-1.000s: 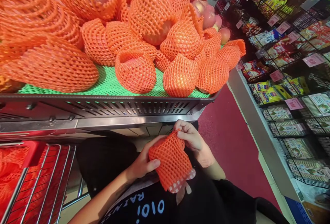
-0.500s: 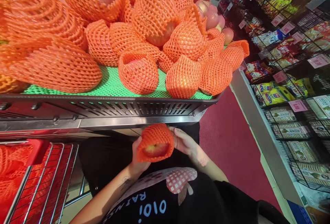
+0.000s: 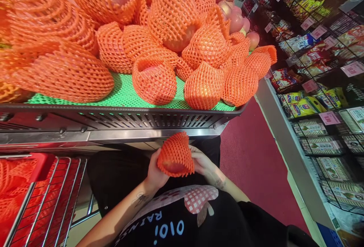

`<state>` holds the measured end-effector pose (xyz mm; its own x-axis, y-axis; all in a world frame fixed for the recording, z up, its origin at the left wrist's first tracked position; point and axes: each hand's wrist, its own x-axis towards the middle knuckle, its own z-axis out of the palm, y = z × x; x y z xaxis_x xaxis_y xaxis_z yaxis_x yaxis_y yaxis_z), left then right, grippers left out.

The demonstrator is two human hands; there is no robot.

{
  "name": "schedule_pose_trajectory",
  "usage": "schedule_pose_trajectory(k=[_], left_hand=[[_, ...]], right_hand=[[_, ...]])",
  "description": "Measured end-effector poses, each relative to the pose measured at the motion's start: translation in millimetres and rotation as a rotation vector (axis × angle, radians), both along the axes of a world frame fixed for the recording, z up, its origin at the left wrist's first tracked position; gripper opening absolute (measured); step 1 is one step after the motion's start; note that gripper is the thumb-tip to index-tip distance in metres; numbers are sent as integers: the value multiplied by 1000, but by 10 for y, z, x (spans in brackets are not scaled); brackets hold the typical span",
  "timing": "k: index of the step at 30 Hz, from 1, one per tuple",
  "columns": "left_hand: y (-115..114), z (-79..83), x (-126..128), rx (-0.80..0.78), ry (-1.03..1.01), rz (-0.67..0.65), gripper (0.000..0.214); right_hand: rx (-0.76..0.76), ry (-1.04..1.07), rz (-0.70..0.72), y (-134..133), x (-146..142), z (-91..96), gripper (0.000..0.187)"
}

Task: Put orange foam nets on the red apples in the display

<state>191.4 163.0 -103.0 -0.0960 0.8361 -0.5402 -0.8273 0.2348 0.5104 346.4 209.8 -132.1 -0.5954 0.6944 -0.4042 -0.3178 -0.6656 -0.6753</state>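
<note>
In front of the tray (image 3: 159, 119), just below its front edge, is an apple (image 3: 174, 168) in an orange net (image 3: 175, 148). The left hand (image 3: 156, 173) grips one side of it; the right hand (image 3: 199, 160) touches the other, fingers partly hidden, so I cannot tell how far they close. More netted fruit (image 3: 204, 86) lies on the tray. A shopping cart (image 3: 42, 168) stands before the tray's left end.
</note>
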Motion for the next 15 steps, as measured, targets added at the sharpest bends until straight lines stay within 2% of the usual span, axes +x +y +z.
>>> schedule_pose_trajectory(k=[4,6,7,9,11,13,15], left_hand=[[15,46,-65,11,61,-61,55],[-15,34,-81,37,151,-111,60],[-31,26,-81,65,220,-144,61],[-44,29,-80,152,412,-205,62],[-23,76,-107,250,676,-296,62],[20,174,-198,353,915,-431,58],[46,303,-376,499,1019,-606,44]], right_hand=[[152,-193,-223,-21,25,131,32],[328,-289,-299,-52,86,268,32],[449,-318,-274,-68,113,332,42],[681,-335,-154,-90,139,417,75],[777,-319,-69,-98,138,437,99],[794,-293,-87,-102,153,432,94],[821,-266,-88,-112,230,472,86]])
